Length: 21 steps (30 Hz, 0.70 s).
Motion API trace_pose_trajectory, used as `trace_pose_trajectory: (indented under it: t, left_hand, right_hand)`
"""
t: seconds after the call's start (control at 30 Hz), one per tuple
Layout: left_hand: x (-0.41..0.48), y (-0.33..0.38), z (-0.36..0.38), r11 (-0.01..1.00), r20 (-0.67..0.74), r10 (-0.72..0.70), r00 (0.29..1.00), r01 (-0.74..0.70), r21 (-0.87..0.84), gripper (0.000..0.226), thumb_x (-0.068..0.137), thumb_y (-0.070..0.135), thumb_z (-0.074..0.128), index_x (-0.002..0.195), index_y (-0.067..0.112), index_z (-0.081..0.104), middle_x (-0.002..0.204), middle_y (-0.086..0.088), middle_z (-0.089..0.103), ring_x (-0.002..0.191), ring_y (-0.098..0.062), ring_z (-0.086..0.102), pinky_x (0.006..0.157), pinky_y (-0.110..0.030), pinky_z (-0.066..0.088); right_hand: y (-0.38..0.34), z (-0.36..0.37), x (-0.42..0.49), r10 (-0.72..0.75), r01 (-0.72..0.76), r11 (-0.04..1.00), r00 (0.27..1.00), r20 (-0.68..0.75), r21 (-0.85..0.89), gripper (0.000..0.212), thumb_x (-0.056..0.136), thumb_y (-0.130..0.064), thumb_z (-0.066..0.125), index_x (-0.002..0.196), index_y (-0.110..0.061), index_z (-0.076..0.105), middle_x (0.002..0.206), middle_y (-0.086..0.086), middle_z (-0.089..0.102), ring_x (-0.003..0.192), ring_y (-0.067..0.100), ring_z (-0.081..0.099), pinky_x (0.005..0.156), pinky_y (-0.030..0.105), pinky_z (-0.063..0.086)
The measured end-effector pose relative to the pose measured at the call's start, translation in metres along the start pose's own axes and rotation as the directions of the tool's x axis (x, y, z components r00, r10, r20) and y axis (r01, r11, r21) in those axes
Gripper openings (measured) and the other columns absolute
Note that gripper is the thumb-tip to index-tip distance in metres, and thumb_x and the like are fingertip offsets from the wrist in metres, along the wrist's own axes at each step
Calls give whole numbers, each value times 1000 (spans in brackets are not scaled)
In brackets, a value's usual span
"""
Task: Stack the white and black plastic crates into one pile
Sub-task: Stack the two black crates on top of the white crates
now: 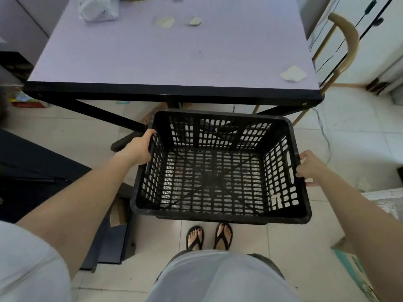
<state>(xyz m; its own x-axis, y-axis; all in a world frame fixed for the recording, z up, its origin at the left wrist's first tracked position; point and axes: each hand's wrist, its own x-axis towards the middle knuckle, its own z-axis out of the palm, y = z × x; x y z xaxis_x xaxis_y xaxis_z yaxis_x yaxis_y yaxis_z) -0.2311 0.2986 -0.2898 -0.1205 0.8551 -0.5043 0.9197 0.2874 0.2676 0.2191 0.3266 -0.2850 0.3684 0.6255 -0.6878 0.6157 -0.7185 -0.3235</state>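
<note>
Black latticed plastic crate (218,171): left hand (139,149) and right hand (307,165) clasp its side rims. Swinging forward could strike the lilac worktop (174,62).

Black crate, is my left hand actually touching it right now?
Touching. The head view shows the left hand on the black crate, with its fingers curled over the crate's left rim and no gap between them.

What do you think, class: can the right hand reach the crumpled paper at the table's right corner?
Probably not: right hand and left hand both grip the black crate; nothing else blocks the crumpled paper.
</note>
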Motion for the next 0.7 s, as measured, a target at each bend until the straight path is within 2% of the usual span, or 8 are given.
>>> trace_pose_trajectory:
  t: [0.07, 0.23, 0.47, 0.7]
  left_hand:
    - [-1, -2, 1, 1000, 4, 1, 1000, -1, 1, 82, 81, 1, 63, 146, 25, 19, 107, -18, 67, 93, -36, 66, 81, -48, 56]
    - [-8, -3, 3, 1000, -19, 6, 1000, -6, -7, 82, 81, 1, 64, 146, 25, 20, 111, -19, 67, 99, -36, 65, 83, -45, 56]
    - [-18, -1, 0, 1000, -25, 5, 1000, -5, -28, 80, 82, -3, 64, 147, 19, 23, 114, -21, 65, 102, -38, 64, 79, -41, 52]
    - [-17, 3, 0, 999, -32, 25, 999, -26, -41, 79, 82, -2, 64, 146, 19, 24, 116, -22, 65, 107, -39, 63, 85, -44, 53]
  right_hand:
    - [3, -1, 0, -9, 9, 1000, 1000, 10, -1, 47, 85, 11, 47, 122, -17, 37, 112, 19, 54, 95, 30, 51, 76, 39, 47]
    - [5, -4, -2, -17, 17, 1000, 1000, 26, 1, 48, 84, 15, 47, 116, -20, 36, 125, 21, 54, 96, 29, 50, 74, 39, 47]
    - [4, -7, -4, -11, 10, 1000, 999, 31, 23, 52, 83, 18, 48, 109, -25, 34, 128, 19, 52, 100, 30, 52, 75, 42, 48]
    - [4, -12, -6, -5, 4, 999, 1000, 21, 36, 53, 83, 18, 48, 108, -26, 31, 124, 18, 51, 99, 28, 51, 77, 42, 48]
